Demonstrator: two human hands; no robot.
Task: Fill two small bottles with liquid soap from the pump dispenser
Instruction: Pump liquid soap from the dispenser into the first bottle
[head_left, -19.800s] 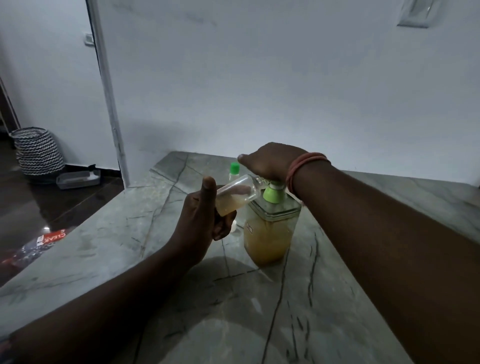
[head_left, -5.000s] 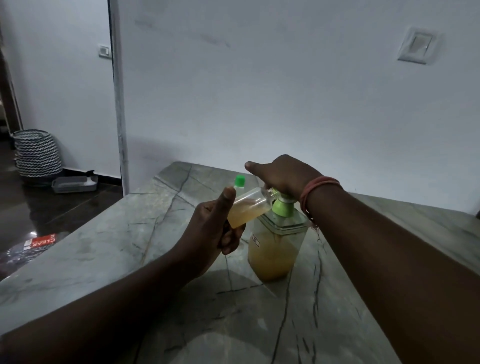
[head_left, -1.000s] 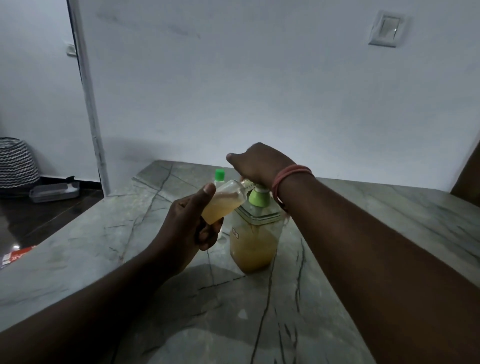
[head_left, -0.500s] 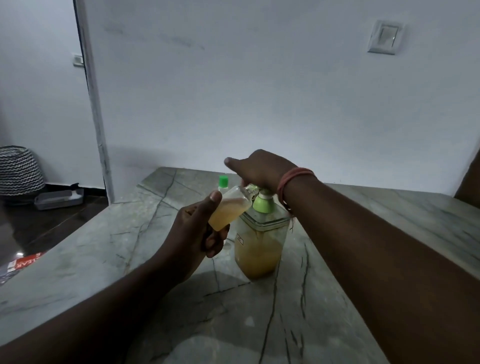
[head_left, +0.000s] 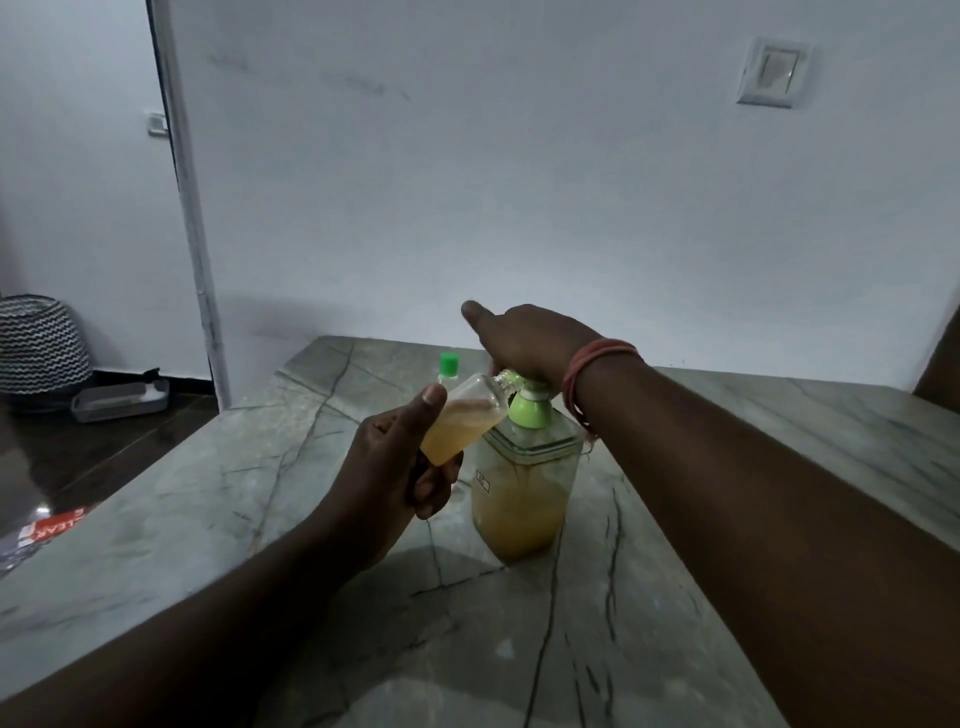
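Amber soap fills roughly half of the small bottle (head_left: 462, 418), which the left hand (head_left: 395, 467) grips tilted, thumb up its side and neck aimed at the spout of the pump dispenser (head_left: 524, 478). Over the green pump head lies the right hand (head_left: 524, 345), palm down and fingers straight, index finger pointing away. This looks like the filling step, mid-stroke. Next calls for more presses with the neck kept under the spout. Behind, a second bottle with a green cap (head_left: 449, 366) stands on the marble table (head_left: 467, 623).
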